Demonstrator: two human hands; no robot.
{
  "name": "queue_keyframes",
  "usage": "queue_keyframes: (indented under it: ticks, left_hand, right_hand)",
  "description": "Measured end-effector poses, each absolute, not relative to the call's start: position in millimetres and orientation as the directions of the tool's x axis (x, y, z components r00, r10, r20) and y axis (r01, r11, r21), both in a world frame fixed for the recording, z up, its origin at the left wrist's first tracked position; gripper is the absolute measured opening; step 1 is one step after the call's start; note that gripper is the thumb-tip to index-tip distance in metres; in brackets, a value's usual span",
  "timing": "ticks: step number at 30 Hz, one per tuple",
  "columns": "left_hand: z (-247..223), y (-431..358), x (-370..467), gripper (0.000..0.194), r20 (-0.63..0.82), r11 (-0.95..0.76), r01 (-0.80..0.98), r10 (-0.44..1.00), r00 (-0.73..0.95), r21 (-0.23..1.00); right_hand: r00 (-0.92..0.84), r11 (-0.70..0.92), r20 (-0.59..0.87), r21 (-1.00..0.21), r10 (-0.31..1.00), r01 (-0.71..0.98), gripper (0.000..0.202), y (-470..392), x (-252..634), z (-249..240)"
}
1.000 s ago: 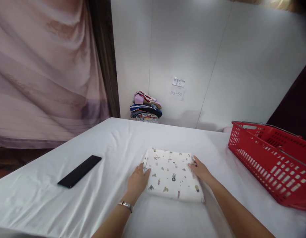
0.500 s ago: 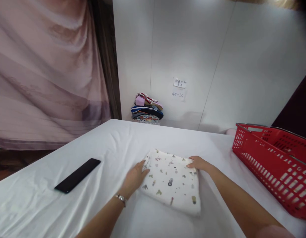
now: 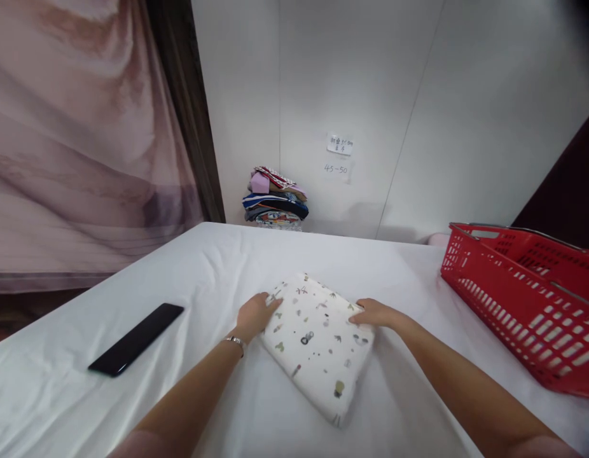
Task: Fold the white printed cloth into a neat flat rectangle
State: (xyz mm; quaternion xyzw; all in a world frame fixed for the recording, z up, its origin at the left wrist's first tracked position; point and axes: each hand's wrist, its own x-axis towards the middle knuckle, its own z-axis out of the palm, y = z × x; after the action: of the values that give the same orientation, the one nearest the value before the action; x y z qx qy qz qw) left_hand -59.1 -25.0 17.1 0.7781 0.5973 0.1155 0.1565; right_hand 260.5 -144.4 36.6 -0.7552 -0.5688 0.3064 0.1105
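A folded white cloth (image 3: 318,343) with small printed plants and figures lies turned at an angle on the white-covered table (image 3: 228,407). My left hand (image 3: 256,315) grips its left edge, thumb on top and the other fingers out of sight beneath. At the cloth's right edge, my right hand (image 3: 373,313) holds on in the same way, with the thumb and a finger over the top. A silver bracelet (image 3: 236,343) circles my left wrist.
A black flat object (image 3: 137,339) lies on the left of the table. On the right stands a red basket (image 3: 518,305). A stack of folded clothes (image 3: 275,198) rises beyond the far edge, near paper notes (image 3: 339,145) on the wall.
The cloth has turned clockwise between my hands, its near corner swinging left. My left hand has moved slightly up and left. The view has shifted a little.
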Motion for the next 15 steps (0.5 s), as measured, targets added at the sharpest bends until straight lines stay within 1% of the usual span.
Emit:
queue_keyframes:
  ticks: [3,5,8,9,11,13,15]
  left_hand:
    - [22.4,-4.3,-58.9,0.05,0.039,-0.329,0.882,0.941,0.335,0.337]
    - [24.9,10.4,-57.5,0.047,0.076,-0.379,0.871,0.924,0.375,0.312]
    - [23.8,20.1,-54.2,0.049,0.079,-0.359,0.873,0.932,0.353,0.33]
    - [22.6,18.4,-53.1,0.051,0.102,-0.348,0.877,0.937,0.333,0.332]
    - [20.2,7.2,-51.0,0.053,0.193,-0.346,0.882,0.935,0.297,0.321]
    - [18.2,-11.5,-48.7,0.053,0.28,-0.374,0.875,0.914,0.292,0.308]
    - [16.3,-33.1,-46.6,0.055,0.296,-0.41,0.857,0.899,0.323,0.311]
  right_hand:
    - [0.179,-0.358,-0.36,-0.529,0.916,0.769,0.055,-146.9,252.3,30.9]
    - [0.172,-0.363,-0.367,-0.551,0.914,0.752,0.053,-156.0,243.5,26.5]
    - [0.16,-0.354,-0.362,-0.572,0.918,0.739,0.046,-172.5,231.2,23.9]
    - [0.165,-0.353,-0.356,-0.565,0.92,0.746,0.044,-176.2,228.5,24.4]
    - [0.183,-0.353,-0.345,-0.534,0.92,0.768,0.042,-178.9,225.8,26.6]
    - [0.192,-0.35,-0.34,-0.506,0.921,0.788,0.04,-174.7,224.9,29.5]
    - [0.188,-0.342,-0.338,-0.482,0.922,0.806,0.04,-166.2,223.8,31.9]
